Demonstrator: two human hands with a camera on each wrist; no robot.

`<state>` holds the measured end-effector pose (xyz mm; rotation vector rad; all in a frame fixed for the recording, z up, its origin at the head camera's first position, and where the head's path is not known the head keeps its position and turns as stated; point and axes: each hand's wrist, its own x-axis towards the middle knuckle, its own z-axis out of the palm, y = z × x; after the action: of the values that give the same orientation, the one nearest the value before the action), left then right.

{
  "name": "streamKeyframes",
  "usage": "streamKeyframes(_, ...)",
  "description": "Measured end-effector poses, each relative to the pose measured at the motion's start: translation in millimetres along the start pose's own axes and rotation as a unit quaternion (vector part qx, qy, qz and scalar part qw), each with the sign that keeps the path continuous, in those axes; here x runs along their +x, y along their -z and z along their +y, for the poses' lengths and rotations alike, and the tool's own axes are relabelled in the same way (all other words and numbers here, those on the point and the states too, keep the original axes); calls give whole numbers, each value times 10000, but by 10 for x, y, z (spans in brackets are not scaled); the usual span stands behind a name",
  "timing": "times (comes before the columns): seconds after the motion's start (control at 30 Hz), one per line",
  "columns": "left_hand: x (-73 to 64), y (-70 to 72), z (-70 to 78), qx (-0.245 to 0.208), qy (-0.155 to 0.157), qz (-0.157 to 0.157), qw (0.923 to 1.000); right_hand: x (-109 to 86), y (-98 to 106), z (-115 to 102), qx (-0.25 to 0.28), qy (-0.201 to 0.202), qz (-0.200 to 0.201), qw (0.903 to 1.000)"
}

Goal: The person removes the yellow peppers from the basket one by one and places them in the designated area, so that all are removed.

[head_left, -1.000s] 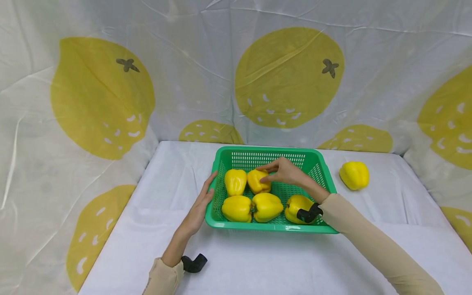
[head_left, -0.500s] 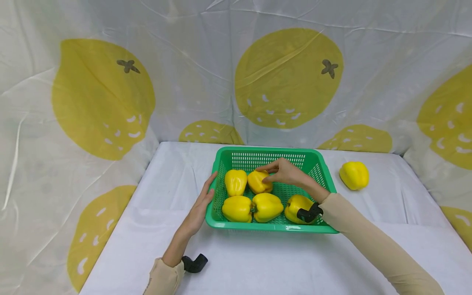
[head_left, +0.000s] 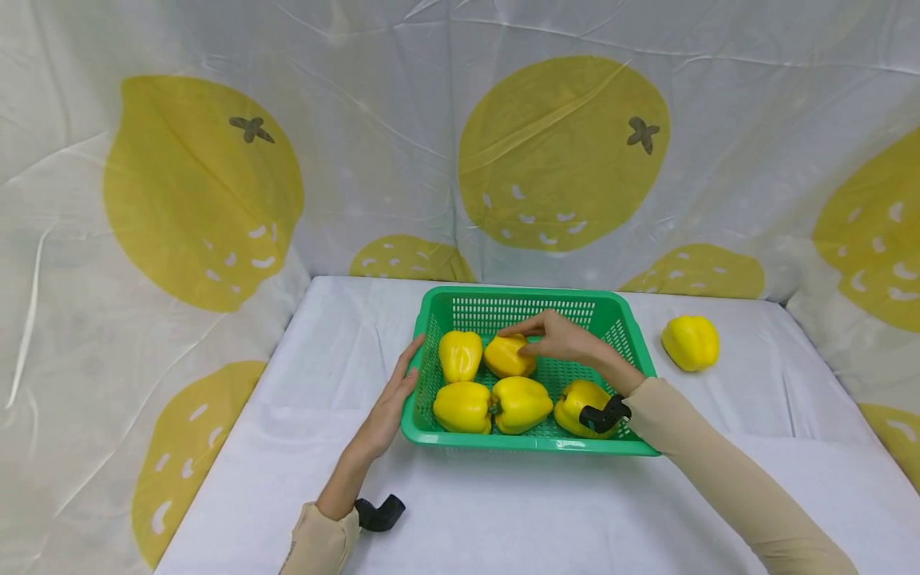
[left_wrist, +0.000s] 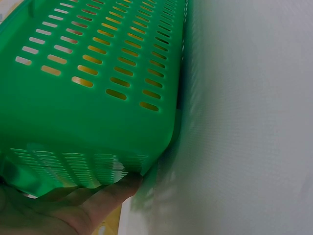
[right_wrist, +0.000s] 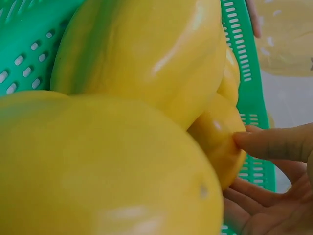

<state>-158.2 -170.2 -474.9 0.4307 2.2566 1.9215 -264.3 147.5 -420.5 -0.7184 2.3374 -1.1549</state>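
In the head view my right hand [head_left: 564, 339] reaches into the green plastic basket [head_left: 532, 445] and grips a yellow bell pepper [head_left: 505, 359] in the back row. Thumb and fingers lie on opposite sides of this pepper [right_wrist: 220, 132] in the right wrist view, where nearer peppers partly cover it. My left hand [head_left: 386, 407] rests against the basket's left side with its fingers extended. Seen from the left wrist, that hand [left_wrist: 63, 208] touches the slotted outer wall [left_wrist: 83, 117]. A second bell pepper [head_left: 460, 355] stands just left of the gripped one.
Along the basket's front lie three more peppers: one at left [head_left: 462, 407], one in the middle [head_left: 522, 405], and one at right [head_left: 578, 403] partly behind the right wrist's black mount [head_left: 606, 415]. Another pepper [head_left: 691, 343] sits outside on the white cloth [head_left: 532, 511]. A lemon-print curtain [head_left: 402, 160] hangs behind.
The gripped pepper has shifted slightly right and turned a little in my right hand. My left hand and the basket have stayed in place.
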Motion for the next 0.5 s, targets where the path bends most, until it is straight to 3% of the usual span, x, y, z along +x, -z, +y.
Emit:
streamKeyframes(0.27,-5,1,10,26,-9,-15,10000,18,-11,7,239,177,-293,9991)
streamKeyframes(0.5,-5,-1,15,44,-41,-34,10000,34,-20,23,324,130,-284,9990)
